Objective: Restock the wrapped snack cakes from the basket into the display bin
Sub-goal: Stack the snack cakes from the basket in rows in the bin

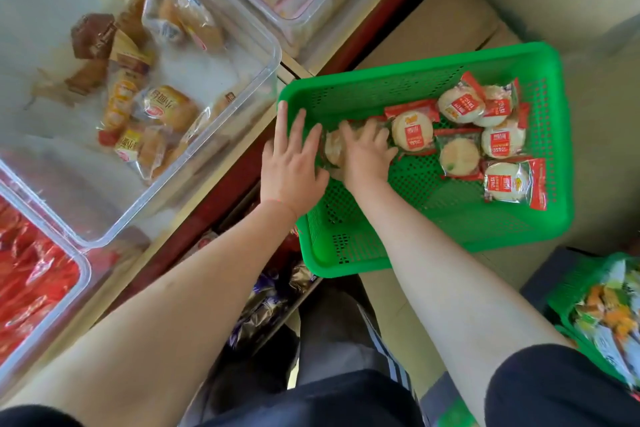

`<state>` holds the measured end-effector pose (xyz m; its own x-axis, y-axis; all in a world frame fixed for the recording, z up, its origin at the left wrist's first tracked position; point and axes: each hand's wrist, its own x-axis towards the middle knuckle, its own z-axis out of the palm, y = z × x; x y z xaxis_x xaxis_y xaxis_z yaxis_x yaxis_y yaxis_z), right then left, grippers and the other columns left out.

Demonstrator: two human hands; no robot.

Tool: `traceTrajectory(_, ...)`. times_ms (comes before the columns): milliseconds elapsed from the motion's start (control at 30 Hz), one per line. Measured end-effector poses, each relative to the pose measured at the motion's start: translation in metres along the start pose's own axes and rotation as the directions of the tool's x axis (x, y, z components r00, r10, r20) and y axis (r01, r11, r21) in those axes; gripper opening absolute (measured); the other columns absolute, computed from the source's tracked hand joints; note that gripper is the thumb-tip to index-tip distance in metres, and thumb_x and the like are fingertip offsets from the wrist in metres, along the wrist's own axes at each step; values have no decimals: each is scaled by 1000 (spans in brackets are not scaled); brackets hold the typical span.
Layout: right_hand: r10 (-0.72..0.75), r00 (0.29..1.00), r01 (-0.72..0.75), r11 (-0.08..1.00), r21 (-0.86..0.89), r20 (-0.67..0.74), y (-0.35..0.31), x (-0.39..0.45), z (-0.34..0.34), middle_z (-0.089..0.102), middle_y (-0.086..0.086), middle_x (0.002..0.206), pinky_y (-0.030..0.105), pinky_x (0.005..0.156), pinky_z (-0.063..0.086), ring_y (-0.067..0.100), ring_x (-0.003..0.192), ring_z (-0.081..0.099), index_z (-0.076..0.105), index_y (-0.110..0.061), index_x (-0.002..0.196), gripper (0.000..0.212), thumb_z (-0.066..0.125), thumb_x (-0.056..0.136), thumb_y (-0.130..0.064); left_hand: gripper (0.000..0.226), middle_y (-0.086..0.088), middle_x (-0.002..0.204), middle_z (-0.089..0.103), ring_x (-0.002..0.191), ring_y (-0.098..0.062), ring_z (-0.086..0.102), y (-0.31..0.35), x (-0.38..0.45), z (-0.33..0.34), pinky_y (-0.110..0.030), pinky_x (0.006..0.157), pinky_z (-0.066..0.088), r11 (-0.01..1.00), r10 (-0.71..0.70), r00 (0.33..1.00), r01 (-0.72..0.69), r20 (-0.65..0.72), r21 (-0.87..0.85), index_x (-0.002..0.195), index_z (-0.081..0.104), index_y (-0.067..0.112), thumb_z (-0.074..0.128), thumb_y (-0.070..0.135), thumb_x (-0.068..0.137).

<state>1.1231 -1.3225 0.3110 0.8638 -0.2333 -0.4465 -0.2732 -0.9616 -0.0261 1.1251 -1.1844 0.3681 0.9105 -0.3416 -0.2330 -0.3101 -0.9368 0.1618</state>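
Observation:
A green perforated basket sits at the centre right and holds several round white snack cakes in red-edged clear wrappers, mostly along its far and right side. My right hand lies over a wrapped cake at the basket's left end, fingers curled on it. Beside it, my left hand reaches over the basket's left rim with fingers spread and straight, touching the same cake's left side. The clear display bin at the left holds several wrapped pastries.
Another clear bin with red packets sits at the lower left, and a third with pink packs at the top. A second green basket of coloured sweets stands at the lower right. Cardboard boxes lie under the basket.

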Motion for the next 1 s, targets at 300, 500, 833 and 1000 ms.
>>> traceTrajectory(300, 68, 989, -106, 947, 302, 132, 1, -12, -7, 10, 22, 151, 51, 99, 44, 44, 133, 24, 28, -28, 145, 89, 82, 75, -24, 59, -5, 155, 32, 148, -26, -17, -7, -1, -15, -57, 105, 38, 996, 27, 993, -17, 112, -92, 137, 48, 24, 50, 42, 82)
traceTrajectory(500, -120, 902, -388, 196, 901, 415, 7, -63, -71, 62, 15, 116, 51, 85, 57, 36, 108, 64, 42, -11, 124, 62, 82, 78, -17, 40, 1, 144, 48, 146, -21, 21, -22, -2, -66, -41, 115, 28, 869, 14, 969, 110, 245, -483, 130, 59, 27, 52, 40, 92)
traceTrajectory(833, -694, 668, -312, 68, 948, 270, -77, -143, -171, 66, 15, 107, 38, 69, 59, 30, 84, 68, 55, -13, 130, 47, 68, 85, -15, 35, -17, 115, 68, 104, -37, 65, -99, -96, -171, -52, 92, 50, 120, 96, 903, 408, 420, -905, 111, 68, 21, 72, 40, 83)
traceTrajectory(1000, -825, 519, -264, 94, 960, 224, -144, -159, -191, 54, 19, 137, 41, 71, 61, 40, 119, 56, 43, -20, 144, 66, 68, 85, -2, 57, -14, 105, 69, 85, -26, 66, -187, -154, -206, -34, 67, 53, -50, -34, 932, 360, 362, -932, 121, 64, 8, 79, 31, 71)
